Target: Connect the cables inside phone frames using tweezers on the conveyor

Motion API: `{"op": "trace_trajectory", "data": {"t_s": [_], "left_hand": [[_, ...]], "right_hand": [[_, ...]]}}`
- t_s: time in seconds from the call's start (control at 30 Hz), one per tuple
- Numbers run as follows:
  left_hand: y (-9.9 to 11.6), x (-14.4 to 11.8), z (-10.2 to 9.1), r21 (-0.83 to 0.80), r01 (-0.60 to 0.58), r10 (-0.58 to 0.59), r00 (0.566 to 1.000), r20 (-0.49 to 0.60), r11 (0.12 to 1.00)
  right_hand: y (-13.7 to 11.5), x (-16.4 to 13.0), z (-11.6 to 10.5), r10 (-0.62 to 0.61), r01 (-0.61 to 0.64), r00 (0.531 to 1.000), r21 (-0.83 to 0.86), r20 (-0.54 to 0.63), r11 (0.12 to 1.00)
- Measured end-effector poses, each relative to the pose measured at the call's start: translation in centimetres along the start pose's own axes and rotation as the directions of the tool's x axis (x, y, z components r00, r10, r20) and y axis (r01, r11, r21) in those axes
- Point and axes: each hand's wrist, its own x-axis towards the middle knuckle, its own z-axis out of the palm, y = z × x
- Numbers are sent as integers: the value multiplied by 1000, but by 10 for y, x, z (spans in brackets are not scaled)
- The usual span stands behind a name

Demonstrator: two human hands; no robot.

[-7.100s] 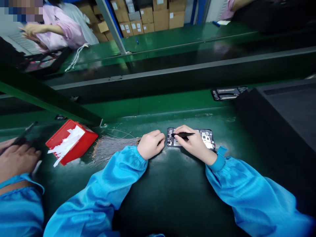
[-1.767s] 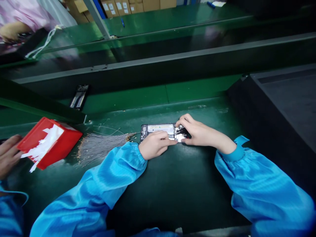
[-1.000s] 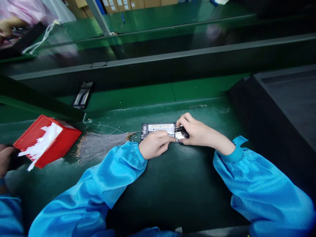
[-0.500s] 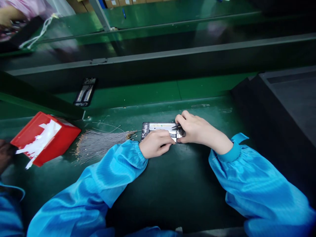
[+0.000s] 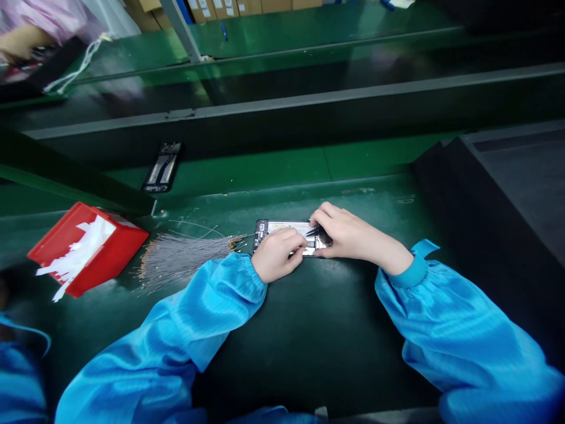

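Note:
An opened phone (image 5: 282, 224) lies lengthwise on the green bench, its metal inside facing up. My left hand (image 5: 279, 254) rests across its left and middle part, fingers curled and pinched; whatever is between the fingertips is too small to make out. Black tweezers (image 5: 314, 230) are in my right hand (image 5: 346, 231), their tips pointing left over the phone. The thumb of that hand touches the phone's right end. Left of the phone lies a bundle of thin grey cables (image 5: 183, 262) with gold-coloured ends, close by my left sleeve.
A red bin (image 5: 99, 268) with torn white paper on it stands at the left. Another opened phone (image 5: 162, 168) lies behind, near a green post (image 5: 75, 165). A black box-like object (image 5: 481, 218) fills the right side. Other people's sleeves show at the left edge and upper left.
My left fingertips have drawn slightly left and up over the phone. The right hand with the tweezers has shifted a little to the left. The camera view has moved slightly.

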Motion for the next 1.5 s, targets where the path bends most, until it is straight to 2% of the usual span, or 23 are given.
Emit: {"op": "trace_trajectory", "data": {"t_s": [0.33,0.57,0.8,0.9,0.97,1.0,1.07,1.1,1.13,1.17,1.2,1.27,1.3,1.33,1.37,1.4,1.43,1.5], "left_hand": [[1,2,0,-34,2,-3,1000,-17,999],[-1,1,-5,-100,-89,94,994,46,991],[-1,-2,-2,-45,-141,146,983,114,989],[3,-1,-9,-12,-165,166,981,103,986],[0,1,-23,59,-130,127,990,61,990],[-6,3,-34,117,-76,74,997,21,990],[-28,6,-61,254,138,-115,988,-105,957],[-44,7,-76,330,264,-215,960,-177,906],[-64,6,-89,395,411,-329,908,-259,822],[-84,5,-102,430,553,-444,832,-333,714],[-105,2,-112,434,678,-544,735,-405,593],[-140,-6,-125,385,854,-707,511,-489,350],[-154,-10,-127,352,903,-771,403,-493,247],[-163,-13,-128,334,928,-824,316,-470,166],[-170,-16,-128,330,936,-864,262,-429,120],[-174,-17,-127,331,937,-880,249,-405,113],[-176,-17,-126,332,938,-880,237,-411,98],[-176,-14,-127,322,942,-872,232,-430,92]], "right_hand": [[-6,4,-4,-2,8,999,-143,46,990],[-6,6,-3,32,-27,996,-70,81,997],[-18,8,-6,121,-112,988,-97,94,989],[-19,6,-8,134,-128,988,-76,80,989],[-17,4,-7,107,-105,992,-28,67,994],[-17,3,-6,86,-85,995,-10,59,996],[-16,4,-3,55,-55,998,-23,34,998],[-16,5,-2,50,-49,999,-56,15,997],[-16,6,-1,48,-48,999,-100,-7,994],[-14,8,-1,49,-53,998,-148,-31,988],[-10,9,0,55,-66,997,-192,-63,979],[2,11,-1,105,-152,978,-270,-182,951],[11,12,-1,148,-228,952,-296,-268,928],[20,11,-1,214,-340,900,-306,-380,889],[29,11,0,263,-432,840,-294,-474,853],[37,11,2,289,-482,800,-277,-526,831],[44,11,4,300,-500,784,-266,-544,824],[52,12,10,283,-466,812,-275,-511,841]]}}
